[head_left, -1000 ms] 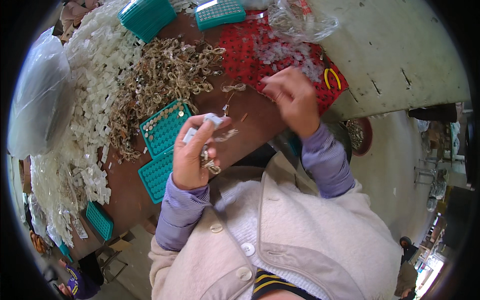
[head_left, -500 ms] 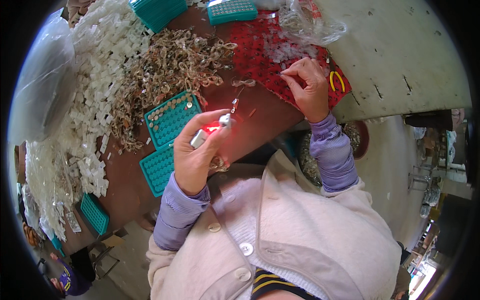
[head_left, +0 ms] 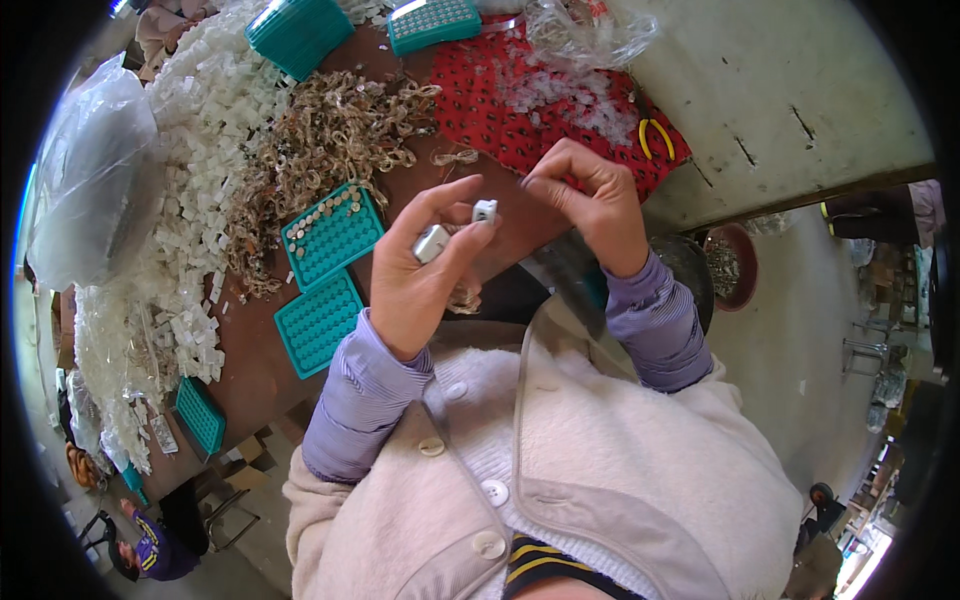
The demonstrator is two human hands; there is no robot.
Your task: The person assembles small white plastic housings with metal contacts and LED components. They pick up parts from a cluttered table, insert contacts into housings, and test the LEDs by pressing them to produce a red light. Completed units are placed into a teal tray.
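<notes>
My left hand (head_left: pixel 412 275) is closed on a small white plastic housing (head_left: pixel 485 211), pinched between thumb and fingers with its open end toward my right hand. A second white piece (head_left: pixel 432 242) shows against the palm, and a thin coil of wire (head_left: pixel 464 298) hangs below the hand. Just to the right, my right hand (head_left: pixel 592 200) has thumb and forefinger pressed together. Whatever sits in that pinch is too small to make out. Beyond both hands lies a red patterned cloth (head_left: pixel 470 100) carrying small clear plastic pieces (head_left: pixel 590 110).
Teal trays (head_left: pixel 320 320) stand left of my left hand, one partly filled with round pieces. Behind them are heaped wire coils (head_left: pixel 330 125) and a large pile of white housings (head_left: pixel 205 150). Yellow-handled pliers (head_left: pixel 657 138) rest on the cloth. A reddish tub (head_left: pixel 745 275) sits below the table edge.
My right hand has come from over the cloth toward my left hand. The left hand has risen and moved right with the housing. The red glow in it is gone.
</notes>
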